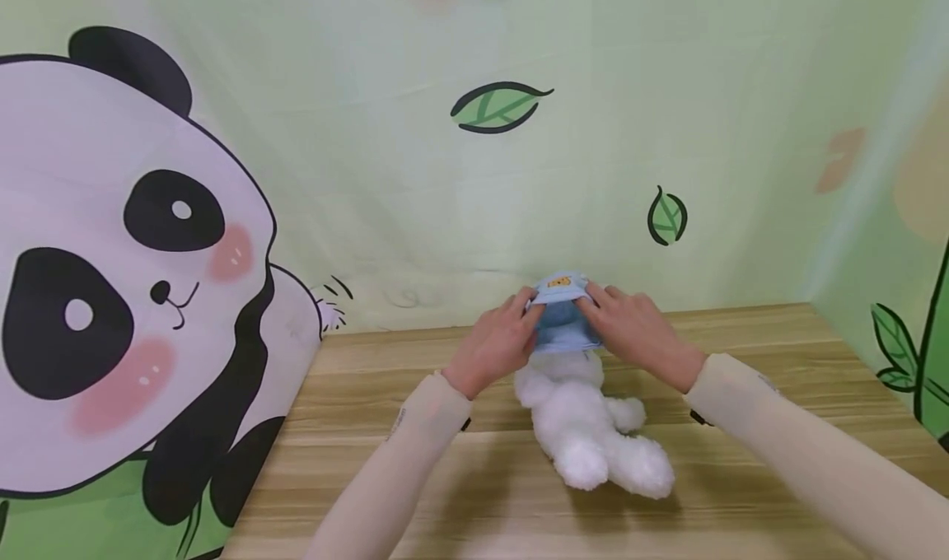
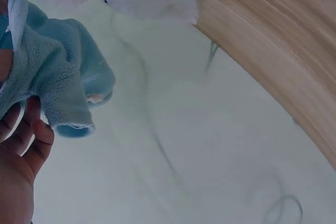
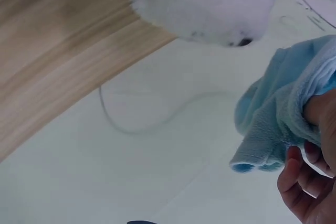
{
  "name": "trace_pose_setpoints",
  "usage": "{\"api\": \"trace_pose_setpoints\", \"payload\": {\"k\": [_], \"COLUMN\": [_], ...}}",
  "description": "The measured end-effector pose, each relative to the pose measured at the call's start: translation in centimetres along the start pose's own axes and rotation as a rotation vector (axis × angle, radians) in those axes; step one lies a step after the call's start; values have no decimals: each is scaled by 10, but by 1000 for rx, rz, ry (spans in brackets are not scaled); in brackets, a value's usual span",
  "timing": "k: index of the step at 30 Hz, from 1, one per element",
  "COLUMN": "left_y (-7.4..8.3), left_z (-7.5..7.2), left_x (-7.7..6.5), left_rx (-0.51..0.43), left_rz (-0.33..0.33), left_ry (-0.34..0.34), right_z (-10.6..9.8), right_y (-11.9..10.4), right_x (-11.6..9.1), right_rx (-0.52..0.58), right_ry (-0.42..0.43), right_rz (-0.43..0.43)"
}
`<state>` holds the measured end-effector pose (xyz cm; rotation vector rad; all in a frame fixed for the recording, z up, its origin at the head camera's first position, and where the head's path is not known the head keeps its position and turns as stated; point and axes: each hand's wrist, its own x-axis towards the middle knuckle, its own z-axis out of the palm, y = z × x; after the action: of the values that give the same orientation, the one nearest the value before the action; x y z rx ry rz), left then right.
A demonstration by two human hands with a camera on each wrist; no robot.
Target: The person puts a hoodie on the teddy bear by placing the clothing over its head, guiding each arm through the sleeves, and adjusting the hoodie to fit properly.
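A small light blue fleecy doll's top [image 1: 567,329] with a yellow patch is stretched between my hands. My left hand [image 1: 498,339] pinches one side of its edge, and my right hand [image 1: 639,329] grips the opposite side. Its opening faces me in the head view. Short sleeves hang down from the blue cloth [image 2: 63,61] in the left wrist view, and the same cloth [image 3: 286,103] shows folds in the right wrist view. Just below the top lies a fluffy white plush toy [image 1: 571,420], legs toward me, its head end partly behind the cloth.
The plush toy lies on a wood-grain table [image 1: 371,412]. Right behind the table's back edge stands a pale green printed backdrop [image 1: 356,173] with leaves, and a large printed panda [image 1: 170,296] fills the left side.
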<state>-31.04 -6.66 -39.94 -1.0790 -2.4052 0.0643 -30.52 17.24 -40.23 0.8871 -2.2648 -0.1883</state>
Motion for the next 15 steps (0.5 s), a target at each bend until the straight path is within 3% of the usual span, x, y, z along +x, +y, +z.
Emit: {"api": "trace_pose_setpoints", "payload": {"k": [8, 15], "left_y": [-11, -20], "left_z": [11, 21], "left_x": [16, 25], "left_rx": [32, -11], "left_rz": [-2, -4], "left_ry": [9, -18], "right_z": [15, 29], "right_y": [13, 21], "right_x": [6, 9], "right_rx": [-22, -17], "right_ry": [-2, -25], "right_rz": [13, 32]}}
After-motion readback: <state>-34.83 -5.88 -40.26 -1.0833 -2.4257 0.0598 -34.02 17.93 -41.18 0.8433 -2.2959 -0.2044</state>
